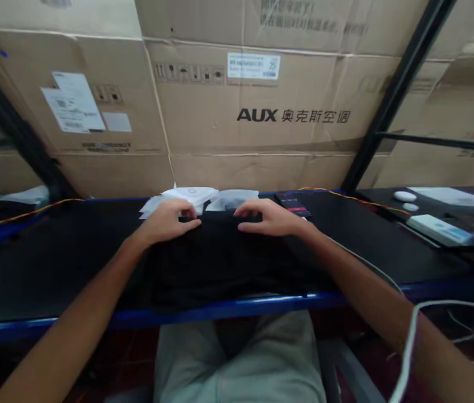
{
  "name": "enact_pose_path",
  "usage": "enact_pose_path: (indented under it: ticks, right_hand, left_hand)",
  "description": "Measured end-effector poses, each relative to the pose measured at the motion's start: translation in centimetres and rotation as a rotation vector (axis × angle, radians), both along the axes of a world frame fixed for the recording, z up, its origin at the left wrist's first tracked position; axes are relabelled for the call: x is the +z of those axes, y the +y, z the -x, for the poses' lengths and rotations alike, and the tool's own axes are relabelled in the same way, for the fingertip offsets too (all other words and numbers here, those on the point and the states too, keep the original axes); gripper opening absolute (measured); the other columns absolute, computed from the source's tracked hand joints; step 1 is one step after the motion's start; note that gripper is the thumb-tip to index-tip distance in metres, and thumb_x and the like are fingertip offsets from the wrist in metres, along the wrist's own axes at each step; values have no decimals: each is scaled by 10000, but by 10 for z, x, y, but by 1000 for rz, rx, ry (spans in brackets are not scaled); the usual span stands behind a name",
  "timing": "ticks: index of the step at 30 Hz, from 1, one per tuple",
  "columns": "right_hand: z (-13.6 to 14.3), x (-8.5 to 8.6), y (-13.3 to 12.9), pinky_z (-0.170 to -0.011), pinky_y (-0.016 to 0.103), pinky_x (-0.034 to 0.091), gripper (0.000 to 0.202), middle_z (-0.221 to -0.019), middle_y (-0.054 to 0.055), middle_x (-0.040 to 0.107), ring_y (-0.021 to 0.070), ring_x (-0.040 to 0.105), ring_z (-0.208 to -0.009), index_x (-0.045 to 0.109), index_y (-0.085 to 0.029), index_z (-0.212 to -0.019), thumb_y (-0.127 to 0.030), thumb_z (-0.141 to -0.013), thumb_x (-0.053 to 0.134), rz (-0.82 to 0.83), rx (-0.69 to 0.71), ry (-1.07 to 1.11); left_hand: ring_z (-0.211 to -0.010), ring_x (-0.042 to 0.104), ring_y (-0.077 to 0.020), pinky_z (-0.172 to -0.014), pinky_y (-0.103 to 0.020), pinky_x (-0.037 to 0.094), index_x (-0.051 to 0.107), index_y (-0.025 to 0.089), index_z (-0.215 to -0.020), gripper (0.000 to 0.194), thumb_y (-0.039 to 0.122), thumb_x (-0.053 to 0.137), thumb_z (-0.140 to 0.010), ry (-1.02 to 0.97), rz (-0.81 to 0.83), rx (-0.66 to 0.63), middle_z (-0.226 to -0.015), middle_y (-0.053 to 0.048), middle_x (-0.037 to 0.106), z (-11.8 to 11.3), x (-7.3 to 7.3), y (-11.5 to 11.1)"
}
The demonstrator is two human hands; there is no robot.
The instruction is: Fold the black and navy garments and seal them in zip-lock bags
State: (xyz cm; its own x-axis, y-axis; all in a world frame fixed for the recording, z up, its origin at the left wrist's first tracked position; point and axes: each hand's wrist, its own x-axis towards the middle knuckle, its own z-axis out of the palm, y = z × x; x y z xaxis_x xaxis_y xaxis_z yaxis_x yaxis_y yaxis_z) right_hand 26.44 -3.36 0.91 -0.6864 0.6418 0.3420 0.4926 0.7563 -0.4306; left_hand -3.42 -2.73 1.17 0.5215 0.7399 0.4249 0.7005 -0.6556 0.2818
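Note:
A black cloth item (224, 263) lies flat on the black table (52, 263) in front of me, reaching the blue front edge. My left hand (168, 219) rests on its far left corner, fingers curled onto the fabric. My right hand (271, 217) rests on its far right corner in the same way. Whether the fingers pinch the cloth or only press it is hard to tell. Just beyond both hands lie several clear plastic bags (195, 197).
Large cardboard boxes (262, 106) form a wall behind the table. A dark card with a red band (294, 205) lies by my right hand. White devices (438, 228) sit at the far right. A white cable (408, 341) crosses my right forearm. Black frame bars (392, 95) slant upward.

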Motion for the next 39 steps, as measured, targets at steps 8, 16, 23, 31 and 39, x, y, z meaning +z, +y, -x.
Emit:
enact_pose_path:
  ticks: [8,16,23,31,39]
  right_hand:
    - [17,-22,-10,-1188,524,268,938,-1588,125,363,352,336,-1457,417,-271,-1496,-652,-710,756,197,136,-344]
    - [7,-13,-4,-1218,513,240,1085,-1626,134,297,384,297,-1482,410,-247,-1516,-624,-596,845,303,87,-399]
    - [0,-4,-3,-1244,420,222,1155,-1626,108,317,339,302,-1490,392,-222,-1530,-520,-538,904,377,106,-401]
    - [-16,1,1,-1239,401,230,1296,-1647,95,274,349,291,-1494,331,-231,-1562,-527,-453,931,403,109,-480]
    - [-5,-20,24,-1102,414,413,408,-1310,143,620,275,575,-1248,685,-161,-1147,-426,-838,706,-124,-144,35]
  left_hand:
    - [-1107,606,-271,-1005,-383,438,682,204,-1129,455,566,618,-861,147,181,-231,-1159,-88,694,-21,-8,-16]
    - [-1222,578,-294,-1059,-385,438,623,213,-1277,631,590,703,-777,216,358,-188,-1326,-99,632,-10,-13,-7]
    - [-1353,490,-315,-1128,-407,389,588,236,-1345,758,617,746,-709,274,376,-103,-1487,-106,525,10,-1,-3]
    - [-896,665,-233,-796,-299,522,728,202,-911,381,539,715,-735,-57,488,-6,-918,-46,739,48,13,6]
    - [-723,584,-176,-675,-256,457,695,191,-747,276,450,770,-687,-384,549,-58,-727,-10,643,43,14,2]
